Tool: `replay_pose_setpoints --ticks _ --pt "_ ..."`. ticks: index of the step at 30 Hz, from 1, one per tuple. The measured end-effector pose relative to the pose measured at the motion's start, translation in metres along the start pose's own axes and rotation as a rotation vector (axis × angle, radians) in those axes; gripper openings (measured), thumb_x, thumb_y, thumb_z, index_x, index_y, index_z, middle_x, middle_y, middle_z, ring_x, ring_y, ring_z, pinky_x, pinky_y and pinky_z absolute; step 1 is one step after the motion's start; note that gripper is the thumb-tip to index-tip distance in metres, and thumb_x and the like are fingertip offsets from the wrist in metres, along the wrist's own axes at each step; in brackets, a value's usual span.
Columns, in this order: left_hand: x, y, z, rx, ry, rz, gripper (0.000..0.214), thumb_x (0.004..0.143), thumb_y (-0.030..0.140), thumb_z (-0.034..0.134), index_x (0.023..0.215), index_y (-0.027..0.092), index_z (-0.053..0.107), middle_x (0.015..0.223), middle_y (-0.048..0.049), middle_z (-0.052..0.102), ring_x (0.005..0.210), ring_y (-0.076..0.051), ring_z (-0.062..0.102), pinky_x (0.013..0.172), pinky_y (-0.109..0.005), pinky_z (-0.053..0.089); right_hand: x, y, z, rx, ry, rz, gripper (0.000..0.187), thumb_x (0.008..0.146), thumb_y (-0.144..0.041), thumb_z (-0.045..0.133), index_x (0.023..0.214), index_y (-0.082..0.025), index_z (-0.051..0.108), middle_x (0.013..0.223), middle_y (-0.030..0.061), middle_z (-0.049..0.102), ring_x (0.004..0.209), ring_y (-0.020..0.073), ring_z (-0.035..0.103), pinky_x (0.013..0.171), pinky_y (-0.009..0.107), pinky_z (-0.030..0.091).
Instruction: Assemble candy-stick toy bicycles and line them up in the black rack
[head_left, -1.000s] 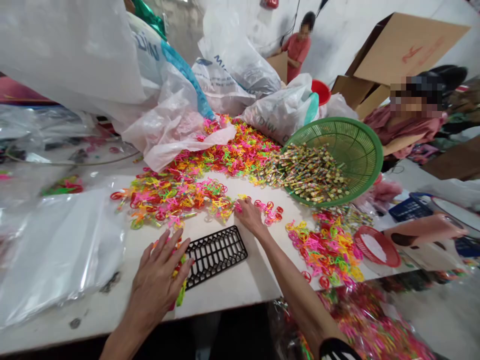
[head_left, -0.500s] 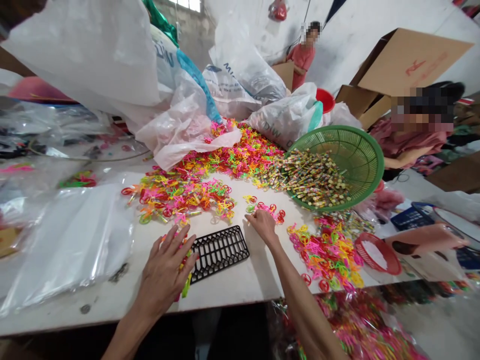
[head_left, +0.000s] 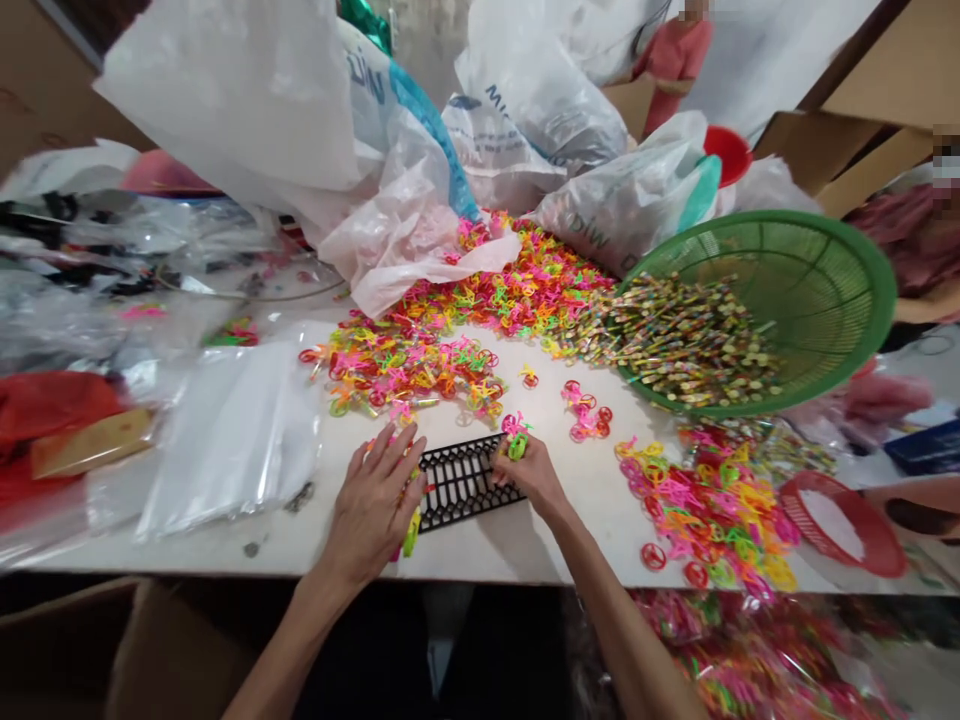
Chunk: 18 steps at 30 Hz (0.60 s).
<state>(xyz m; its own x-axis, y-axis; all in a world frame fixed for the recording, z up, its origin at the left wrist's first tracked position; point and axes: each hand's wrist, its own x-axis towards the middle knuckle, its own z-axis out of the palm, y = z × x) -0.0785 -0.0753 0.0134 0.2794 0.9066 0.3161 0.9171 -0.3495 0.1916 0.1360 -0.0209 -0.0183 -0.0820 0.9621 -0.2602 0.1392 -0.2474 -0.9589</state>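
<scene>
My right hand (head_left: 531,475) pinches a few pink and green plastic pieces (head_left: 515,437) above the right end of a black plastic grid rack (head_left: 466,482). My left hand (head_left: 371,505) lies with spread fingers over the rack's left end. A yellow-green plastic piece (head_left: 411,535) shows beside its thumb, and other pieces are partly hidden under the palm. A small cluster of pink-red plastic rings (head_left: 585,415) lies just beyond my right hand. A large heap of neon plastic pieces (head_left: 450,340) spreads across the white table (head_left: 570,520).
A tilted green mesh basket (head_left: 825,290) spills striped sticks (head_left: 675,340) onto the table. Another neon heap (head_left: 709,520) lies right. Nearby are a red mesh basket (head_left: 840,530), plastic sacks (head_left: 630,205) and clear bags (head_left: 232,440). A person in pink (head_left: 671,60) stands beyond.
My right hand has moved down from the ring cluster to the rack, now pinching pieces. The whole view has shifted as my head turned, bringing the table's left side into view.
</scene>
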Motion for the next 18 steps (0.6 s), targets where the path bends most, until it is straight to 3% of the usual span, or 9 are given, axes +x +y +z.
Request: replay_pose_setpoints --ticks 4,7,18 --pt "0.000 0.001 -0.002 0.010 -0.039 -0.008 0.041 0.090 0.026 0.034 0.127 0.013 0.046 0.140 -0.0076 0.038 0.133 -0.025 0.026 0.103 -0.046 0.029 0.007 0.002 0.042 0.125 -0.101 -0.024 0.012 0.054 -0.016 0.052 0.066 -0.018 0.052 0.049 -0.0055 0.055 0.045 0.0112 0.053 0.044 0.020 0.043" --pt "0.000 0.001 -0.002 0.012 -0.051 -0.015 0.041 0.090 0.026 0.034 0.128 0.015 0.045 0.140 -0.0076 0.038 0.133 -0.025 0.024 0.103 -0.046 0.029 0.015 0.006 0.059 0.145 -0.150 -0.075 0.007 0.055 -0.016 0.053 0.062 -0.018 0.052 0.051 -0.0054 0.053 0.048 0.0104 0.051 0.047 0.020 0.043" --pt "0.001 0.001 -0.003 -0.020 -0.043 -0.023 0.042 0.089 0.026 0.036 0.128 0.016 0.044 0.140 -0.0073 0.038 0.133 -0.025 0.025 0.105 -0.045 0.026 0.020 0.012 0.056 -0.148 -0.134 -0.207 0.006 0.061 -0.014 0.054 0.064 -0.017 0.058 0.063 -0.0036 0.050 0.056 0.0097 0.045 0.051 0.018 0.038"
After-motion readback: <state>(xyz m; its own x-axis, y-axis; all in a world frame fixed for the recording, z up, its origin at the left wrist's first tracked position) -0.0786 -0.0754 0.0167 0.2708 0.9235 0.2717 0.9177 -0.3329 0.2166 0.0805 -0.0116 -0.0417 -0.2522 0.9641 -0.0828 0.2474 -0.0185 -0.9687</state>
